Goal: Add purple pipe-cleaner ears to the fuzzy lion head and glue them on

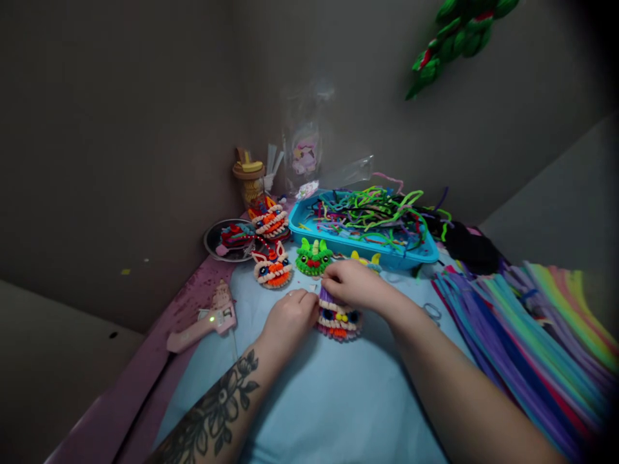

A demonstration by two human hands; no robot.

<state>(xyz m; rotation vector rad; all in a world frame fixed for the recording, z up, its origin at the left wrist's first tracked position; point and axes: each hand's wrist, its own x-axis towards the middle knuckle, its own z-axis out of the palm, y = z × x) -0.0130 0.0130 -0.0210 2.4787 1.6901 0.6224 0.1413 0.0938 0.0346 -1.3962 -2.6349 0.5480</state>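
A purple, cream and orange lion-head piece made of pipe cleaners rests on the light blue cloth. My left hand is closed at its left edge, fingers bent against it. From above and the right, my right hand pinches at the purple top of the same piece, its thumb and forefinger pressed together. Just behind the hands sit a green head and an orange and white head. A yellow piece is partly hidden behind my right hand.
A blue tray of tangled pipe cleaner scraps stands at the back. Bundles of coloured pipe cleaners lie right, near scissors. On the left are a pink glue gun, a metal bowl and a brown cup.
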